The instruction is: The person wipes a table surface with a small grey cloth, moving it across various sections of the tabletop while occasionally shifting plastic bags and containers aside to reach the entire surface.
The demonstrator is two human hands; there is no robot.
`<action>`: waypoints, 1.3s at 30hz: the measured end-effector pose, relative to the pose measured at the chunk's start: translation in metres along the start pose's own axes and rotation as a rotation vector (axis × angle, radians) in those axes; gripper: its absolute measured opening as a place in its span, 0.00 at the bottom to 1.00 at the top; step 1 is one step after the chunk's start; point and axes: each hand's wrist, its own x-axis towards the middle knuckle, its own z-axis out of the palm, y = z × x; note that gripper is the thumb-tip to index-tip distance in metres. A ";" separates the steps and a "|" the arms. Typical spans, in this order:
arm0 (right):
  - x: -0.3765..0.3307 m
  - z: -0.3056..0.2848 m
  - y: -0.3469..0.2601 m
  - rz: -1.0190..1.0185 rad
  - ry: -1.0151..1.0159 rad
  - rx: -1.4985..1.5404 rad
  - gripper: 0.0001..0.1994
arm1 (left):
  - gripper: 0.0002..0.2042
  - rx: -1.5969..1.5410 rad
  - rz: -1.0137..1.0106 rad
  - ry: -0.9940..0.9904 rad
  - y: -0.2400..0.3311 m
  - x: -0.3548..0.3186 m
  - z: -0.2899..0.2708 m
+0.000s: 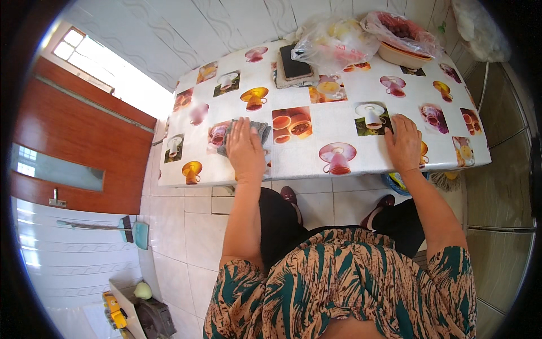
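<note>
My left hand (244, 148) lies on a crumpled grey cloth (261, 130), pressing it against the patterned tablecloth (226, 164). Its fingers are stretched out over the cloth, which shows on both sides of them; what lies under the palm is hidden. My right hand (405, 141) rests palm down near the table's front edge, fingers extended and a little bent, with nothing visible in it. The tablecloth is white, printed with cups, saucers and coffee pictures.
A dark phone-like slab (296, 63) sits on a stack at the back, beside a clear plastic bag (337, 42) and a bag-lined tan basin (403, 55). A blue container (398, 183) stands below the table's front edge. A wooden door (84, 135) and dustpan (141, 234) are left.
</note>
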 end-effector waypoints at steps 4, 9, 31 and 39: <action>0.001 -0.002 -0.002 0.003 0.003 -0.025 0.18 | 0.27 0.153 0.013 -0.200 -0.021 -0.007 -0.017; 0.000 -0.002 -0.001 -0.011 0.009 -0.010 0.17 | 0.35 0.246 -0.059 -0.485 -0.022 -0.017 -0.027; -0.001 -0.024 -0.086 -0.403 -0.104 0.488 0.15 | 0.28 -0.015 0.162 -0.276 0.030 -0.054 -0.019; -0.008 0.000 -0.142 -0.509 -0.199 0.463 0.11 | 0.18 -0.349 0.254 -0.146 0.065 -0.050 -0.036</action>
